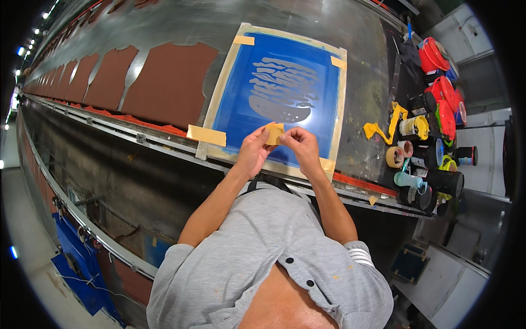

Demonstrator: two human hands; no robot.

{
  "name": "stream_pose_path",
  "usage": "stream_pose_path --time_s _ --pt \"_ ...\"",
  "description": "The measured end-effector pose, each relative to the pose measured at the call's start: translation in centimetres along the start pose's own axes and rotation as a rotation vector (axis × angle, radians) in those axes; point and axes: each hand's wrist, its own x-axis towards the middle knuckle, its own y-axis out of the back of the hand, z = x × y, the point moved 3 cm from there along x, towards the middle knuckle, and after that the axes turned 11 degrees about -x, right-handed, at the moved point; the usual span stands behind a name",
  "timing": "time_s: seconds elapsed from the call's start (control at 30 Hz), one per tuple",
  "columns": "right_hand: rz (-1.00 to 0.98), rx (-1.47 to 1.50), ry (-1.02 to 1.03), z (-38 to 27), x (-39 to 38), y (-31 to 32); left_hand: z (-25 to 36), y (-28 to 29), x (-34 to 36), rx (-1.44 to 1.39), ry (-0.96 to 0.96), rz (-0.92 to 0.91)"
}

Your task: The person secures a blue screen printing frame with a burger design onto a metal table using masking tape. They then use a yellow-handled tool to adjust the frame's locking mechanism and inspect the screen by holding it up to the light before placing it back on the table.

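Note:
A short piece of tan masking tape (pixel 275 134) is stretched between my two hands, over the lower part of a blue printing screen (pixel 230 104). My left hand (pixel 255 147) pinches its left end, and my right hand (pixel 302 147) pinches the right end. The screen lies flat on the metal table in a pale, taped frame and carries a grey striped pattern (pixel 284 88). Strips of the same tape sit on its corners, including a longer tape strip (pixel 206 135) at the lower left that sticks out past the frame.
Brown cut fabric pieces (pixel 170 82) lie in a row along the table to the left. At the right stand several ink tubs with red lids (pixel 433 55), a tape roll (pixel 394 157), a squeeze bottle (pixel 408 180) and yellow-stained scraps (pixel 392 123). A metal rail (pixel 120 129) runs along the near edge.

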Motion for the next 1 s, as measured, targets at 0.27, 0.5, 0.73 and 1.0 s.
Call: stream_pose_path --time_s 0.27,0.5,0.73,1.0 --pt "0.157 -0.153 -0.025 0.2 -0.3 -0.2 0.4 -0.6 -0.3 0.071 -0.039 -0.019" --pt "0.164 -0.220 -0.004 -0.2 -0.1 0.1 0.4 -0.7 -0.4 0.048 -0.009 -0.012" --pt "0.206 -0.237 0.031 0.3 0.1 0.4 0.0 -0.6 0.0 0.044 0.012 -0.010" --pt "0.200 -0.364 0.094 -0.6 -0.1 -0.1 0.0 0.1 0.1 0.023 0.015 0.089"
